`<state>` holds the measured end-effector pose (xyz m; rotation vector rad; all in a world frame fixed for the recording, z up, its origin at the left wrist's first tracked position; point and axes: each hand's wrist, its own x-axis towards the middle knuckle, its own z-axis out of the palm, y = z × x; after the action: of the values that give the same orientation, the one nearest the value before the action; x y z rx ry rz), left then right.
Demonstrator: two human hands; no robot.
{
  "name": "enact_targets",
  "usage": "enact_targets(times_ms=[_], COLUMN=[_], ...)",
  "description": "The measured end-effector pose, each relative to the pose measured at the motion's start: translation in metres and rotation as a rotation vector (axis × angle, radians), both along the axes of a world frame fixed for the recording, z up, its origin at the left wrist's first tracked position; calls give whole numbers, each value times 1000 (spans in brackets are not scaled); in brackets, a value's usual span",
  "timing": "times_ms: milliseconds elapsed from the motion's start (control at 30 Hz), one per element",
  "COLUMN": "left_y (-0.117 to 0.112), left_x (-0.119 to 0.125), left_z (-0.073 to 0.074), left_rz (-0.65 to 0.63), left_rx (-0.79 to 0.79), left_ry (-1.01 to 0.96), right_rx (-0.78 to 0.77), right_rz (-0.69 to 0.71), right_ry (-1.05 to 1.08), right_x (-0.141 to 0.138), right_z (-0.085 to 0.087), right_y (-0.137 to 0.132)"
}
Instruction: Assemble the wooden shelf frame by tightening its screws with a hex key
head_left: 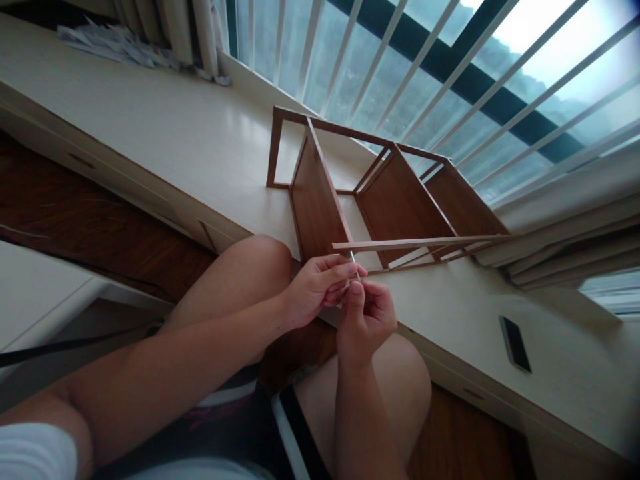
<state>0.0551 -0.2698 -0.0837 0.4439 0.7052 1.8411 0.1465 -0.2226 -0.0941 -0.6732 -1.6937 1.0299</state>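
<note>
A brown wooden shelf rack (325,193) lies on its side on the pale ledge, with several boards between its frames. Close to the near end of its upper rail (410,244), a thin metal rod (353,257) points up from my fingers; its exact kind is too small to make out. My left hand (317,287) pinches this rod between thumb and fingers. Just to the right, my right hand (367,317) is closed, thumb against curled fingers, at the rod's lower end. The fingers hide most of that lower part.
The ledge (200,147) runs along a barred window (400,73). A phone (515,343) lies on it at the right. Curtains (560,227) hang beyond the rack, and crumpled pale sheets (115,47) lie at the far left. My knees are against the ledge front.
</note>
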Motion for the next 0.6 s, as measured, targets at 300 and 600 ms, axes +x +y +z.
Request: enact_targets(times_ms=[300, 600], left_y=[0, 1], left_x=[-2, -2], left_z=[-1, 1], left_rz=[-16, -17], left_rx=[-15, 9], left_ry=[21, 1], right_rx=[320, 631], right_rz=[-32, 65], right_ry=[-35, -90], right_x=[3, 10], right_z=[-7, 4], right_y=[12, 26])
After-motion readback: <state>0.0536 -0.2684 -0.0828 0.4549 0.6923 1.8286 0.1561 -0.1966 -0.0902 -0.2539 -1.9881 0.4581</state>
